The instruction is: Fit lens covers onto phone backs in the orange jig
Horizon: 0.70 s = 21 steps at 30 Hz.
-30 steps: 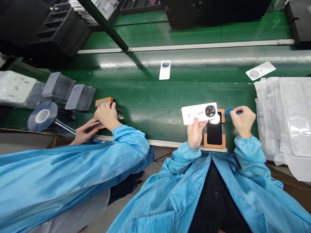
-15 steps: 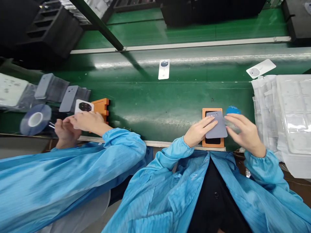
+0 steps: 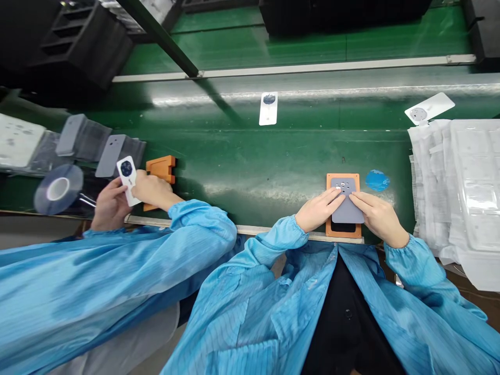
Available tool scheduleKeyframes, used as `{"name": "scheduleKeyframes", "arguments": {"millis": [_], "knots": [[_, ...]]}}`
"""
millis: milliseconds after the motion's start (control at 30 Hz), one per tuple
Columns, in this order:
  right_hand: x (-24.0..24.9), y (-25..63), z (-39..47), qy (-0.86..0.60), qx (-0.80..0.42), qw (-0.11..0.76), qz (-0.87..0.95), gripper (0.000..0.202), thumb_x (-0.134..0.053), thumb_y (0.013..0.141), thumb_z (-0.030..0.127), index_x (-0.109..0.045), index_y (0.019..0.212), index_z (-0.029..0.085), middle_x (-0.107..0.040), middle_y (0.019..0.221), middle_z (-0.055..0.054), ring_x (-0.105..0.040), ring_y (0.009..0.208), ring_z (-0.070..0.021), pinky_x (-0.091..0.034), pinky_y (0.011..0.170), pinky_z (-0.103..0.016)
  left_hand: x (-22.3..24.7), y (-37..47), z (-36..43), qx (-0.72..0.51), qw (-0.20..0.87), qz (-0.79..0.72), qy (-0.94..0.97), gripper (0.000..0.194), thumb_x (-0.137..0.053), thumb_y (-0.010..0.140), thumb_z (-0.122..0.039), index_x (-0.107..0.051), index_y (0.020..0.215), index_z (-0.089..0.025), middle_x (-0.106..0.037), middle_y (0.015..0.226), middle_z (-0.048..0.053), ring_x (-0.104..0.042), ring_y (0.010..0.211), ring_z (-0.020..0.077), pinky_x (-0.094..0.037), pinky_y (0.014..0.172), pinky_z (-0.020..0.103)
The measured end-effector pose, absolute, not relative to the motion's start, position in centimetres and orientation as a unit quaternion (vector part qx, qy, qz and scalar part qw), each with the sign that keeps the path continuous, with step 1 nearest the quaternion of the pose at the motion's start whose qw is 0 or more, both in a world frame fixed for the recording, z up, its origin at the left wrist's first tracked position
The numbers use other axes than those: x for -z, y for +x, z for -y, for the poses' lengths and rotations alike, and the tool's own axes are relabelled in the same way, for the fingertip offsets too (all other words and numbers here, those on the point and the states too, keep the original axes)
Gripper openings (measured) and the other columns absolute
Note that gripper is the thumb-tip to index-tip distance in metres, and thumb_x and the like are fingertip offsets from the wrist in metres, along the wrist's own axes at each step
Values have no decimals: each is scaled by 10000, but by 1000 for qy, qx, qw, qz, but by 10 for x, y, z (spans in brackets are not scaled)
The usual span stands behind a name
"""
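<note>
A grey panel [image 3: 347, 209] with several small holes near its top lies over an orange fixture [image 3: 344, 232] that has a dark recess. My left hand [image 3: 318, 209] holds the panel's left side, its fingertips near the holes. From the other side, my right hand [image 3: 378, 214] grips the panel's right edge between thumb and fingers. Both hands are close together above the fixture. A round blue piece [image 3: 377, 180] lies on the green surface just beyond my right hand.
At left a co-worker's hands [image 3: 111, 205] hold a white card [image 3: 126, 177] beside another orange fixture [image 3: 161, 166], a tape roll [image 3: 58, 189] and grey panels [image 3: 111, 156]. White trays [image 3: 478, 182] stand at right. Another white card [image 3: 268, 109] lies farther back.
My right hand has moved left onto the panel, and the panel has shifted slightly left and sits straighter. More of the blue piece shows. The co-worker's white card has tilted and come nearer the table's front edge.
</note>
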State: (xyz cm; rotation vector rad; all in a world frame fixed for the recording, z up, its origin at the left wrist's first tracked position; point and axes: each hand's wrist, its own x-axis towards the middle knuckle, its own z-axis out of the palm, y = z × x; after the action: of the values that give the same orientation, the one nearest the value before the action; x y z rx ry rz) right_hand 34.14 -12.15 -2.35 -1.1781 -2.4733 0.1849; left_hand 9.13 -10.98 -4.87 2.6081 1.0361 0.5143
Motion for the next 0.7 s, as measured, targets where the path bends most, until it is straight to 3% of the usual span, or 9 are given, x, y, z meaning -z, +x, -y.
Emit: {"name": "scheduleKeyframes", "arguments": {"millis": [200, 400, 700], "knots": [[30, 337, 108, -404, -55, 127, 904, 487, -447, 946, 87, -600, 1409, 82, -608, 1441, -197, -593, 1337, -322, -510, 1114, -490, 59, 96, 96, -137, 90, -386, 908, 362, -458, 1026, -167, -595, 1360, -137, -541, 1508, 221, -453, 1482, 326, -462, 1188, 488], [36, 328, 107, -424, -38, 87, 901, 562, -426, 963, 110, -457, 1520, 42, -486, 1556, -211, -458, 1459, -341, -407, 1185, -535, 56, 101, 101, -130, 81, -393, 907, 404, -492, 977, -130, -578, 1370, -106, -441, 1573, 273, -353, 1535, 364, -357, 1235, 563], [23, 326, 110, -404, -9, 31, 914, 570, -431, 977, 159, -435, 1524, 0, -471, 1563, -228, -446, 1455, -355, -354, 1208, -523, 48, 102, 113, -100, 68, -399, 909, 462, -451, 972, -131, -540, 1424, -91, -445, 1572, 266, -356, 1535, 361, -352, 1235, 580]]}}
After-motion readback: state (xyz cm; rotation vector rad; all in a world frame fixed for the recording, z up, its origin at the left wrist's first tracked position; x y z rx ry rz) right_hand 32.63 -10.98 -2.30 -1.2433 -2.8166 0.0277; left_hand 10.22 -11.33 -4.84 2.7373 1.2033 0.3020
